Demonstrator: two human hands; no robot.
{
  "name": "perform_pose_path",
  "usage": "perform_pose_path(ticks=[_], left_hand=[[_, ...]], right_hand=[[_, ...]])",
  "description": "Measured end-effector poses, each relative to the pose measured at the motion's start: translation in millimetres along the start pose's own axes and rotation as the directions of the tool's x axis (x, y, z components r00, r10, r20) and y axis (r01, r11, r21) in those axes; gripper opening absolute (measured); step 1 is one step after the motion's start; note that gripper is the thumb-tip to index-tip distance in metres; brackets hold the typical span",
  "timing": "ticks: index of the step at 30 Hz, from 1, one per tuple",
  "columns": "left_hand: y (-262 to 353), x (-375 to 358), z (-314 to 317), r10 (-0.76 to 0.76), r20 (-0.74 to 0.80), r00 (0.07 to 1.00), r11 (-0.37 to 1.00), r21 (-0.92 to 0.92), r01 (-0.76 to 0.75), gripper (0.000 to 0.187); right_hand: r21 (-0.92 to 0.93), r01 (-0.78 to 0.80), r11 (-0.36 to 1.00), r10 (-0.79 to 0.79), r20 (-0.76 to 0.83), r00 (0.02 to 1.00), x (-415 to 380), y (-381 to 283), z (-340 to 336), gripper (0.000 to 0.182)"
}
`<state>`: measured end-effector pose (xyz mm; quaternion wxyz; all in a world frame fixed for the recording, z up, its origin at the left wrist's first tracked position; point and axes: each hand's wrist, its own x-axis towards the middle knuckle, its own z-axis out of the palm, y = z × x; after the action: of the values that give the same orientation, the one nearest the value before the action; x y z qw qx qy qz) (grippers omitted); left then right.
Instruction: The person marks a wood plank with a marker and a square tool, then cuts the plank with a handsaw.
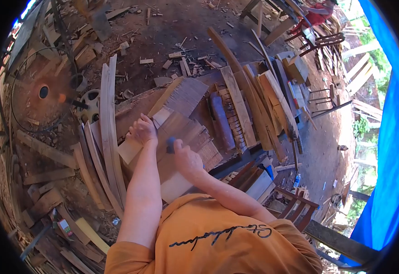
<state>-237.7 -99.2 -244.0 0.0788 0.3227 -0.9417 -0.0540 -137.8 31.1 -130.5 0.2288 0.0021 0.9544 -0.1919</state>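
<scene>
My left hand (143,130) is closed, its bent fingers on a pale wooden block (130,148) at the left of the work surface. A thin dark strip shows beside its knuckles. My right hand (189,160) is closed just to the right, thumb side up. At its thumb is a small blue-grey thing (170,144), too blurred to name. Under and between my hands lie flat brown wooden boards (176,130) with stepped right ends. Beyond them rests a wider board (186,96) with saw-marked grain.
Long planks (110,123) stand on the left, and more timber (254,105) is stacked on the right beside a dark rounded log-like piece (221,119). A band-saw-like wheel (90,106) is at left. Scraps litter the ground; a person in red (316,16) sits far right near a blue tarp (387,150).
</scene>
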Motion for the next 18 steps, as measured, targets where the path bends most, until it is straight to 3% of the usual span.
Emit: perform_pose_path(ticks=[6, 8, 11, 15, 18], left_hand=[[-2.1, 0.3, 5.7, 0.011, -0.019, 1.0, 0.999, 0.032, -0.011, 0.047], [-0.2, -1.9, 2.2, 0.014, 0.001, 1.0, 1.0, 0.017, -0.014, 0.047], [0.5, 2.0, 2.6, 0.018, -0.011, 1.0, 1.0, 0.012, -0.017, 0.047], [-1.4, 1.2, 7.0, 0.012, -0.048, 0.999, 1.0, 0.03, -0.01, 0.047], [-1.5, 1.8, 9.7, -0.025, -0.077, 0.997, 0.999, 0.03, 0.028, 0.049]], right_hand=[[0.084, -0.068, 0.994, 0.068, -0.001, 0.998, 13.8, -3.3, -4.7, 0.029], [0.081, 0.009, 0.997, -0.008, -0.017, 1.0, 6.0, 3.5, -6.6, 0.03], [0.055, -0.002, 0.999, 0.001, 0.014, 1.0, -15.7, 8.6, -8.6, 0.029], [0.075, -0.143, 0.987, 0.145, -0.025, 0.989, -5.3, 5.4, -7.0, 0.03], [0.098, -0.095, 0.991, 0.102, -0.065, 0.993, -9.1, 14.1, -6.4, 0.033]])
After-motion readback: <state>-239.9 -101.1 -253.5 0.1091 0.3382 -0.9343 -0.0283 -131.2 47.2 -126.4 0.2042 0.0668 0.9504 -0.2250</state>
